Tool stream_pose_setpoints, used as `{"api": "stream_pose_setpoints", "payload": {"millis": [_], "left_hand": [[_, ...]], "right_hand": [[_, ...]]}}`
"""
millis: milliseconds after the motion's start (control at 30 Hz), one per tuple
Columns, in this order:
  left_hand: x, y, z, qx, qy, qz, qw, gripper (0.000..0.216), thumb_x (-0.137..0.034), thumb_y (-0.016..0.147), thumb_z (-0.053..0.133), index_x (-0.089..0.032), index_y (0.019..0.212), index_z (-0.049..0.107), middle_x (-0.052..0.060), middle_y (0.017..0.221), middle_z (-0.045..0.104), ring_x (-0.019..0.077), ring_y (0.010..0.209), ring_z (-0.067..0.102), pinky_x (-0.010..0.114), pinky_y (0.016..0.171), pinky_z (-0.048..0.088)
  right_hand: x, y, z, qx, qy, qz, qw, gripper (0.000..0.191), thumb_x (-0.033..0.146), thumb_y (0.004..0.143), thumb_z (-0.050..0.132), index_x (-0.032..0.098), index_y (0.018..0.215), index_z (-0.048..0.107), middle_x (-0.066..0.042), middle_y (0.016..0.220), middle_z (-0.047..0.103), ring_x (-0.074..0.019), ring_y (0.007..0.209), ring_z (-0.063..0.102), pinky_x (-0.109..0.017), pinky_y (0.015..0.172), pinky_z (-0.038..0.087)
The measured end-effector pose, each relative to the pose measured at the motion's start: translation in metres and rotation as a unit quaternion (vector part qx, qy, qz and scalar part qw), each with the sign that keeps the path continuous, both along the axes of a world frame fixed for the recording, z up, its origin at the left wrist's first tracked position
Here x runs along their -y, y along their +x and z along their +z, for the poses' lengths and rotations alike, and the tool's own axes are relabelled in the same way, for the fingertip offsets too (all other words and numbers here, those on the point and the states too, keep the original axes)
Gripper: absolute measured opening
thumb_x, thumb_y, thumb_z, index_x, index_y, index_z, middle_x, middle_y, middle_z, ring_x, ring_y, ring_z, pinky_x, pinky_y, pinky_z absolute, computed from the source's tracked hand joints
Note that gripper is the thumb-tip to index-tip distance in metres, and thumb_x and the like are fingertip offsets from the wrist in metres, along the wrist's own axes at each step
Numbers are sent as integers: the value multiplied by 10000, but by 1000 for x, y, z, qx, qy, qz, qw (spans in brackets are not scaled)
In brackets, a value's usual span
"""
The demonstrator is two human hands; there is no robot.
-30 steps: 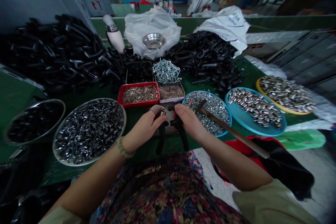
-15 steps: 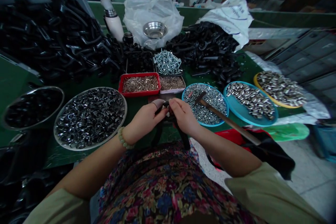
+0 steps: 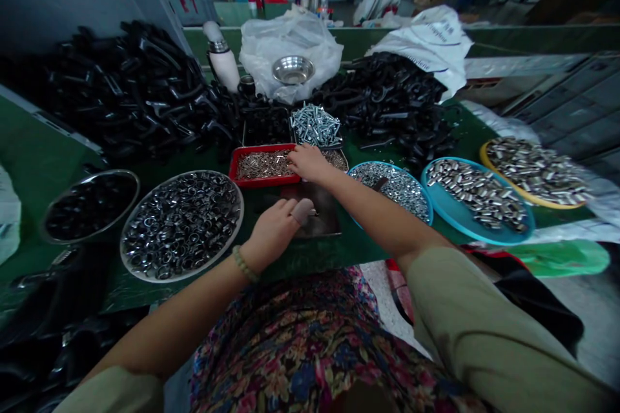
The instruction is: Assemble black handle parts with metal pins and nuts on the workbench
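My left hand point(image 3: 275, 232) is closed above a dark metal plate point(image 3: 325, 222) at the bench's front edge. A pale cover sits on one finger, and a small shiny metal piece point(image 3: 314, 212) pokes out at the fingertips; the rest of it is hidden. My right hand point(image 3: 312, 164) reaches over the right end of a red tray point(image 3: 236, 179) of small coppery pins. Its curled fingertips are down among the pins, and anything they pinch is hidden. Partly behind that hand is a tray of tiny metal pieces point(image 3: 336, 159).
A bowl of dark rings point(image 3: 181, 226) stands left, with black parts point(image 3: 159, 90) heaped behind. Bolts point(image 3: 316, 126) lie behind the trays. A hammer point(image 3: 380, 184), mostly hidden by my right arm, rests over a blue-rimmed bowl point(image 3: 426, 197). Metal cylinders point(image 3: 477, 193) fill bowls further right.
My hands were together over a dark part. They have parted: my right hand has gone forward to the red tray, while my left stays near the bench edge. The view has shifted slightly.
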State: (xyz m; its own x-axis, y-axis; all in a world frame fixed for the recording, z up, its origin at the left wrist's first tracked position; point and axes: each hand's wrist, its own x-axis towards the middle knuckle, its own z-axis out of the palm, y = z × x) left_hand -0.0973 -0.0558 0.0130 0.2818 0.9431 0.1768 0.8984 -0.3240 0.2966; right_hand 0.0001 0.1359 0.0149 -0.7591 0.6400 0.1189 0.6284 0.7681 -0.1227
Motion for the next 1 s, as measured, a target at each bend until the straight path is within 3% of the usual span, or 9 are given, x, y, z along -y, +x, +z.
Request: {"api": "stream_pose_setpoints", "payload": {"millis": [133, 200, 300, 433, 633, 733, 833, 900, 1000], "left_hand": [[-10, 12, -15, -60, -45, -67, 995, 328, -94, 883, 447, -190, 1172, 570, 93, 1021, 616, 214, 900, 577, 320, 787, 477], [-33, -5, -7, -18, -38, -40, 998, 300, -88, 881, 446, -197, 1102, 617, 77, 983, 640, 204, 885, 586, 319, 827, 463], [-85, -47, 10, 25, 16, 100, 995, 298, -105, 911, 395, -125, 1086, 635, 100, 983, 666, 204, 935, 588, 350, 926, 419], [-133, -80, 18, 39, 3, 93, 995, 280, -109, 909, 397, -52, 1018, 648, 64, 913, 685, 148, 918, 597, 273, 946, 397], [-135, -81, 0, 111, 6, 96, 989, 288, -170, 899, 438, -66, 1085, 631, 30, 979, 684, 135, 967, 601, 259, 966, 386], [-137, -82, -7, 171, 5, 114, 979, 284, -160, 863, 489, -92, 1099, 631, 19, 1022, 687, 130, 990, 597, 271, 1002, 380], [-142, -82, -9, 234, 9, 133, 963, 245, -141, 849, 476, -85, 1031, 630, 9, 995, 681, 111, 970, 601, 257, 996, 401], [-143, -79, -9, 261, 10, 140, 955, 248, -132, 852, 450, -78, 1044, 597, 17, 980, 664, 111, 946, 617, 244, 926, 451], [-135, -70, -6, 319, 12, 159, 934, 257, -112, 812, 500, -98, 1063, 553, 25, 929, 639, 119, 857, 646, 222, 772, 499]], "right_hand": [[-17, -27, -4, 76, 46, 35, 995, 210, 137, 878, 495, 117, 957, 688, -165, 1069, 660, -290, 1067, 475, -422, 887, 324], [-18, -28, -7, 80, 52, 47, 994, 261, 120, 900, 437, 138, 982, 683, -148, 1068, 663, -279, 1068, 470, -422, 893, 305], [-17, -27, -9, 74, 66, 61, 993, 268, 158, 912, 426, 143, 1047, 657, -145, 1106, 652, -283, 1081, 465, -431, 900, 290], [-15, -27, -3, 33, 62, 49, 996, 252, 208, 882, 481, 98, 1057, 626, -166, 1088, 654, -296, 1056, 497, -431, 904, 311], [8, 24, 1, -180, -128, 28, 975, 204, 173, 848, 502, 152, 997, 639, -67, 951, 680, -191, 877, 594, -322, 812, 426], [30, 68, -11, -206, -235, 14, 950, 163, 166, 829, 537, 174, 906, 681, -51, 927, 689, -181, 898, 614, -332, 835, 447], [48, 96, -26, -197, -330, -53, 922, 135, 195, 836, 552, 170, 898, 669, -21, 793, 676, -155, 729, 630, -309, 723, 478], [56, 103, -32, -192, -349, -80, 914, 110, 214, 851, 555, 165, 882, 648, -4, 729, 655, -138, 642, 618, -280, 652, 468], [59, 101, -36, -160, -311, -79, 933, 88, 205, 865, 557, 160, 856, 633, -10, 710, 647, -137, 638, 608, -252, 613, 427]]}}
